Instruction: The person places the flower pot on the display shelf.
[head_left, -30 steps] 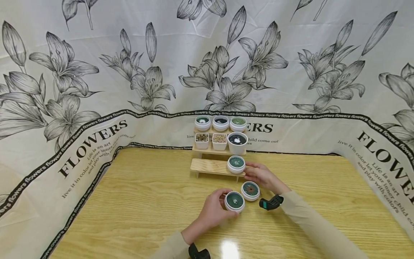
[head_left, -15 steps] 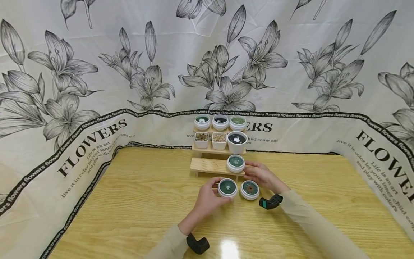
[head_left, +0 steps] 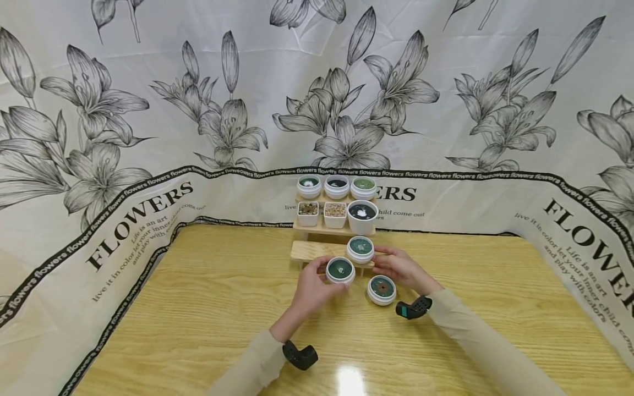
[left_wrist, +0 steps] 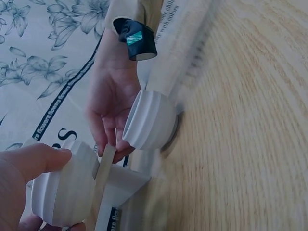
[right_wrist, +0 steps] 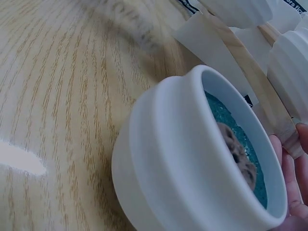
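My left hand point(head_left: 312, 287) holds a white round pot with dark green filling point(head_left: 340, 269), thumb and fingers at its sides, just in front of the lowest step of a wooden stand point(head_left: 317, 251). The left wrist view shows this held pot point(left_wrist: 67, 187) close to the step's edge. At that step's right end, my right hand point(head_left: 400, 269) grips the board's end point(right_wrist: 288, 137) between thumb and fingers, beside a white pot with teal filling point(head_left: 360, 248). Another white pot, brown in its centre point(head_left: 382, 289), stands on the table in front of the right hand.
Upper steps bear more white pots: two square ones with pebbles point(head_left: 335, 214), a taller dark-filled one point(head_left: 362, 216), and a back row of three round ones point(head_left: 337, 187). A flower-printed cloth point(head_left: 238, 198) hangs behind the wooden table point(head_left: 223, 286).
My left hand has carried its pot forward and slightly left, from beside the brown-centred pot to the front of the lowest step. The right hand has stayed at the step's end.
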